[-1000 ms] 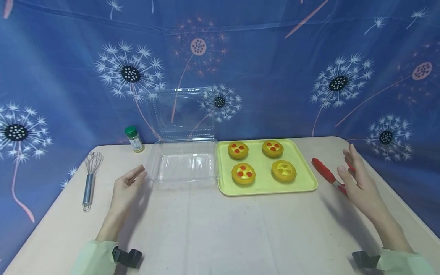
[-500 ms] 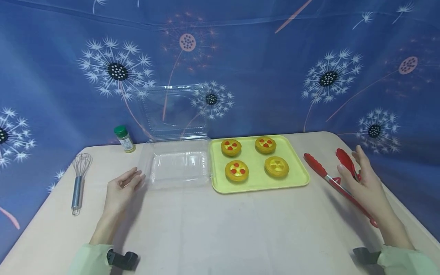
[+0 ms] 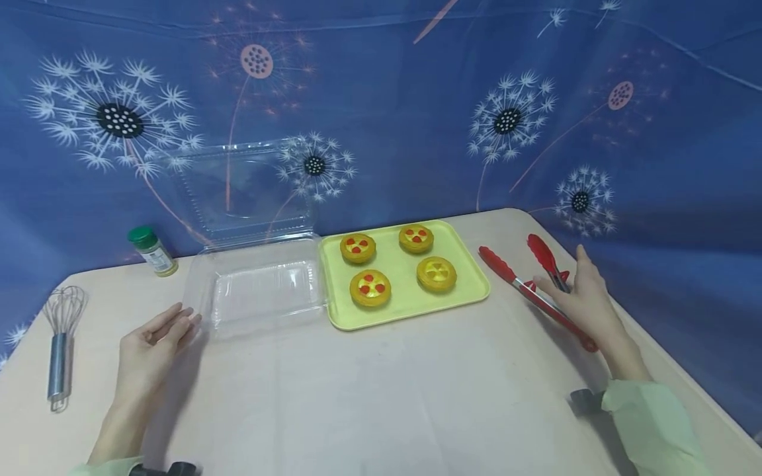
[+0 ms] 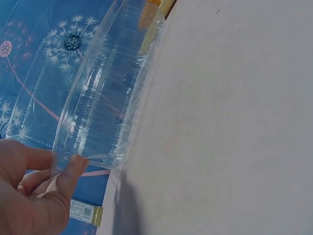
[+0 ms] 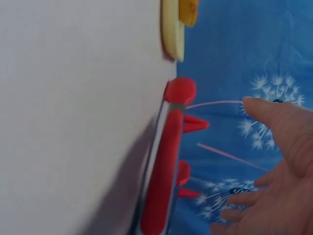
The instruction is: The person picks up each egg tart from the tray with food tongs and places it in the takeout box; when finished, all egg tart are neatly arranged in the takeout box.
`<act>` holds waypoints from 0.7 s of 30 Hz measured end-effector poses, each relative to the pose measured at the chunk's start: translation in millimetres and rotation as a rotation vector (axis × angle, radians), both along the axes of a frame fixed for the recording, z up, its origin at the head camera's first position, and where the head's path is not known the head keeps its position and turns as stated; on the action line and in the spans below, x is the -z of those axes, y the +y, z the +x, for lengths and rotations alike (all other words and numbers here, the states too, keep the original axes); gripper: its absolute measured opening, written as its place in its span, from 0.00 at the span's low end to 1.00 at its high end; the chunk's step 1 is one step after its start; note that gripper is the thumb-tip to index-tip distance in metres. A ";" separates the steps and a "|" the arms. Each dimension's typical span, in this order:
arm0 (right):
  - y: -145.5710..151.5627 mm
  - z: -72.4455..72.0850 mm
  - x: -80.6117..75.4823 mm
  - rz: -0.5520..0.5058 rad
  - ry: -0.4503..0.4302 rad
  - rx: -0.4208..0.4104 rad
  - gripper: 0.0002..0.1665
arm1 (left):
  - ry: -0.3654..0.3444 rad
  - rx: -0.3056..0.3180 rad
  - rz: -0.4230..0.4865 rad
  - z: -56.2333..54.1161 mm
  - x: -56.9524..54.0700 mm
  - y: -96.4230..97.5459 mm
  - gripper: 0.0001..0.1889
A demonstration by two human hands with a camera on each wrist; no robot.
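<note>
My left hand (image 3: 145, 360) is at the left edge of a clear plastic clamshell container (image 3: 262, 291). In the left wrist view, its thumb and fingers pinch the container's rim. The hinged lid (image 3: 250, 192) stands raised against the backdrop. Over at the right, my right hand (image 3: 586, 304) hovers with spread fingers above red-and-silver tongs (image 3: 548, 307), whose arms are splayed apart on the table. In the right wrist view, the fingers are apart from the tongs. Between the hands lies a yellow tray (image 3: 405, 311) bearing several tarts (image 3: 370, 288), most topped with red pieces.
A green-capped spice bottle (image 3: 153, 251) stands behind my left hand. Farther left, a whisk (image 3: 59, 347) lies on the pale tabletop (image 3: 381, 396). A blue dandelion-print curtain (image 3: 393, 132) hangs along the table's back and right sides.
The head view has turned right, so everything shifts left in it. My right hand has moved slightly away from the tongs' middle, showing more of them. The left hand keeps its place at the container.
</note>
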State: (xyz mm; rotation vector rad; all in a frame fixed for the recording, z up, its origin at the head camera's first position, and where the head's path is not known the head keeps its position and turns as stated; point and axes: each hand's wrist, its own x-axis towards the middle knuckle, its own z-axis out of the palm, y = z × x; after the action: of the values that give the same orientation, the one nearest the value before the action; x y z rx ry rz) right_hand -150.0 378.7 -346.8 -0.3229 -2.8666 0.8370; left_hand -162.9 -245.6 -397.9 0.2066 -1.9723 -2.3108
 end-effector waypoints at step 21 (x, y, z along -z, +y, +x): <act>5.5 -13.1 20.9 -0.012 -0.420 0.254 0.43 | 0.018 -0.021 -0.011 2.1 -2.6 3.4 0.35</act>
State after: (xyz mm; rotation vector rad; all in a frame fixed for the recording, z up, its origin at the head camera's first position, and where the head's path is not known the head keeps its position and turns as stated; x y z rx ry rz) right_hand -163.1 384.2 -367.7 -0.9448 -3.0926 0.8185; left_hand -160.8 -242.1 -395.3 0.2046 -1.9640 -2.2810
